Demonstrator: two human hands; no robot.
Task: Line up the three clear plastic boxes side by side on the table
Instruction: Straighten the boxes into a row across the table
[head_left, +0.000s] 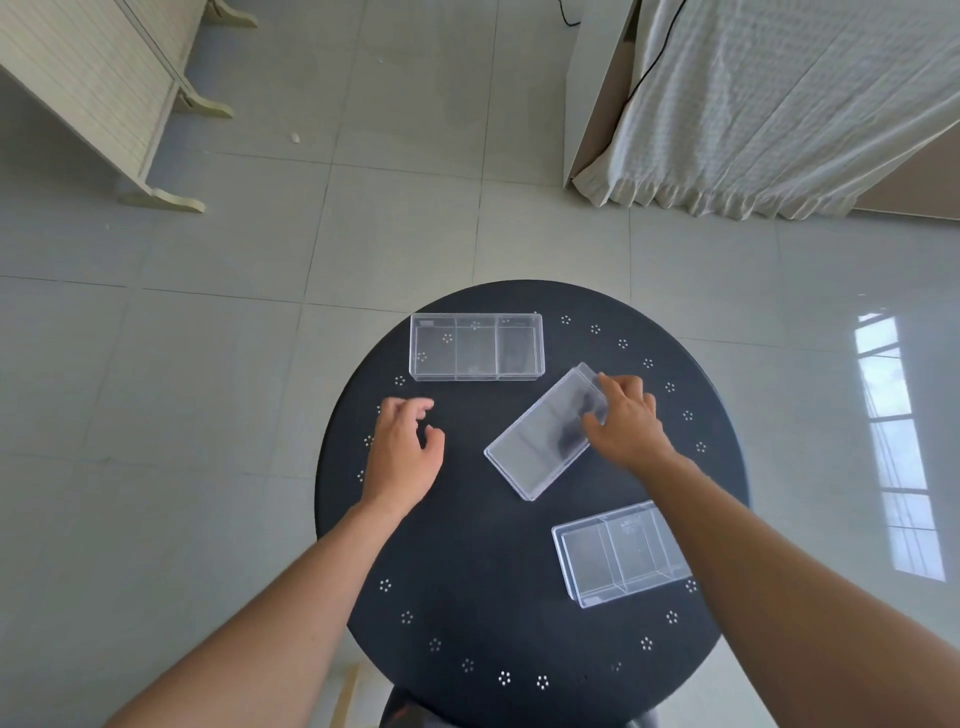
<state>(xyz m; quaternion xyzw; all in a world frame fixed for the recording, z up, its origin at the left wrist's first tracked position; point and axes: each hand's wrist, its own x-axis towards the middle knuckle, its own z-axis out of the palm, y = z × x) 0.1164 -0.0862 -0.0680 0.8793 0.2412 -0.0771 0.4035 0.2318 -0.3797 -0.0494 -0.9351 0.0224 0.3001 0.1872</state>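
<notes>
Three clear plastic boxes lie on a round black table (467, 545). The far box (477, 347) sits square near the back edge. A middle box (540, 436) lies at a slant in the table's centre, and my right hand (626, 421) grips its far right end with fingers over the top. The near box (618, 553) rests at the right front, partly hidden by my right forearm. My left hand (405, 449) hovers over the table's left part, fingers loosely curled, holding nothing, apart from all boxes.
The table has small white flower-like dot patterns around its rim (504, 678). Around it is grey tiled floor. A cream cabinet (88, 93) stands at the back left and a bed with a white cover (779, 104) at the back right.
</notes>
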